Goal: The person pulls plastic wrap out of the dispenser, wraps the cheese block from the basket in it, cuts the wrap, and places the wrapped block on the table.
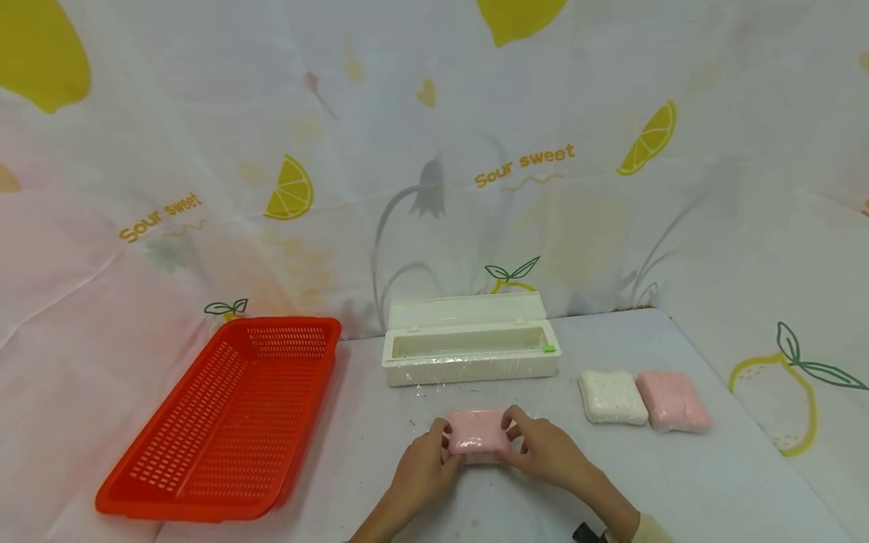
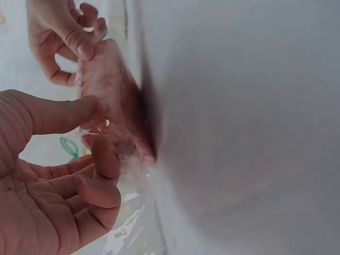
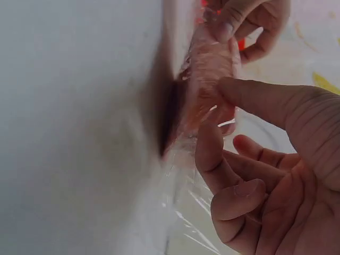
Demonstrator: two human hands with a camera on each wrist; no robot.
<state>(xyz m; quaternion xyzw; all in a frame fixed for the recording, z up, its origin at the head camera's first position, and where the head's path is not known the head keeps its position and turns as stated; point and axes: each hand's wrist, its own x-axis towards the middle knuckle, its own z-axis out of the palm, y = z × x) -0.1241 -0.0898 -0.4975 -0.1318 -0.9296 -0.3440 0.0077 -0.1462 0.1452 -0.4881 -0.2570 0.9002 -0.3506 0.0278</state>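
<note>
Between my two hands is a pink block (image 1: 478, 432) wrapped in clear cling film, low over the white table. My left hand (image 1: 426, 466) pinches its left end, thumb at the near side and fingers at the far side. The right hand (image 1: 548, 454) grips the opposite end in the same way. Up close in the left wrist view, shiny creased film (image 2: 108, 123) shows on the block by the thumb and fingertips. The right wrist view has the block (image 3: 204, 95) tilted, with a dark shadow under it. Loose film (image 3: 196, 218) stretches beyond the block there.
Behind the hands stands a white cling film dispenser (image 1: 471, 369), lid raised, with a green slider (image 1: 548, 348). A red plastic basket (image 1: 299, 422) is on the left. To the right lie a white wrapped block (image 1: 613, 397) and another pink one (image 1: 674, 401), side by side.
</note>
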